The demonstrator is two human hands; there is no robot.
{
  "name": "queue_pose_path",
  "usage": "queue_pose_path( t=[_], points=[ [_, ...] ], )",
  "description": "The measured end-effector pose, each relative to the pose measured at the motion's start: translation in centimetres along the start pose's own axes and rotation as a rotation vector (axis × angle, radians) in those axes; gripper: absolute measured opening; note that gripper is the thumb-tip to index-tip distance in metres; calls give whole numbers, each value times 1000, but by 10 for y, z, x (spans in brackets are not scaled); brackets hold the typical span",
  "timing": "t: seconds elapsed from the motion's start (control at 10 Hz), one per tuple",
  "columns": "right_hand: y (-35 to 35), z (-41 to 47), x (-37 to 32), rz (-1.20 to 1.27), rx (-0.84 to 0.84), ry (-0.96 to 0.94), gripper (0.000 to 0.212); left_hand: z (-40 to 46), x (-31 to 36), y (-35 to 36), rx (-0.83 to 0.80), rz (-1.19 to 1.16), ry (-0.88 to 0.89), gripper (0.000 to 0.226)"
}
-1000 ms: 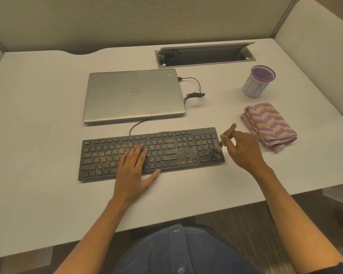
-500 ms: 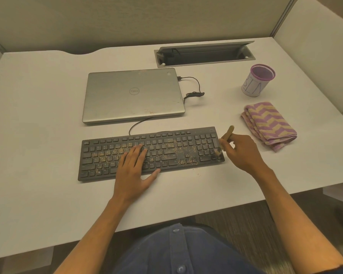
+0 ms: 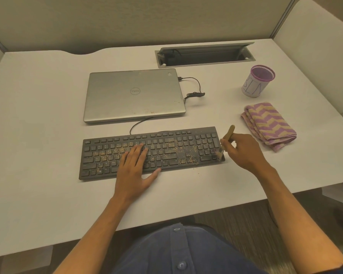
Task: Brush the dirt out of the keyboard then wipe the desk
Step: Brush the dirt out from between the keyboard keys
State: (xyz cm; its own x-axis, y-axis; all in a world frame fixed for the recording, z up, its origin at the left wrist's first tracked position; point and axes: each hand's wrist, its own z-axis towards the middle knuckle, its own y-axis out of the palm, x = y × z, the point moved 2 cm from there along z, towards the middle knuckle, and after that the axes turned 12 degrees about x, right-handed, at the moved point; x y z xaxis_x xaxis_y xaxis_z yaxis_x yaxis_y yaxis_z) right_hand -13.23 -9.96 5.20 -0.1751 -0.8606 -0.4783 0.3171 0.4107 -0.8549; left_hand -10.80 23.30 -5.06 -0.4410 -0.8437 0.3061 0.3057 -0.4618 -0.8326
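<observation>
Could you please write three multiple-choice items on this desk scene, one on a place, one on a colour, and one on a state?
1. Where does the cloth lie?
A. on the laptop
B. right of the keyboard
C. inside the cup

2. What colour is the cup's rim?
A. purple
B. green
C. red

3. What state is the laptop in?
A. open
B. closed
C. standing on edge

Answers:
1 B: it lies on the desk beyond the keyboard's right end.
2 A: the mesh rim is purple above a white label.
3 B: its lid is flat, logo up.
</observation>
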Motion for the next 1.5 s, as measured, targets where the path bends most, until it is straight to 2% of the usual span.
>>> queue_pose_path(
  t=[0.1,0.2,0.3,0.4,0.5,0.7,0.8,0.9,1.1,1.2,1.4,1.5],
  points=[
    [2,4,10,14,94,65,32,0,0,0,-3,1,4,79],
    [3,7,14,26,65,110,31,0,0,0,-3,3,4,79],
    [5,9,14,10,53,83,30,-1,0,0,0,3,5,79],
    [4,7,14,9,122,79,29,0,0,1,-2,-4,6,79],
    [7,5,21,56,74,122,26,0,-1,1,6,1,4,78],
    [5,-2,22,-8,136,87,25,0,0,1,13,-4,5,78],
    [8,-5,23,7,75,110,24,0,0,0,11,-7,5,78],
    [7,-5,24,47,178,116,31,0,0,-1,12,1,6,78],
    [5,-7,25,54,125,121,27,0,0,0,12,-2,6,78],
    [3,-11,25,109,198,132,29,0,1,0,7,-6,7,78],
    [2,-16,20,7,99,122,29,0,1,-1,6,-2,4,79],
    [0,-18,18,37,177,117,31,0,1,-1,10,-4,8,78]
  ],
)
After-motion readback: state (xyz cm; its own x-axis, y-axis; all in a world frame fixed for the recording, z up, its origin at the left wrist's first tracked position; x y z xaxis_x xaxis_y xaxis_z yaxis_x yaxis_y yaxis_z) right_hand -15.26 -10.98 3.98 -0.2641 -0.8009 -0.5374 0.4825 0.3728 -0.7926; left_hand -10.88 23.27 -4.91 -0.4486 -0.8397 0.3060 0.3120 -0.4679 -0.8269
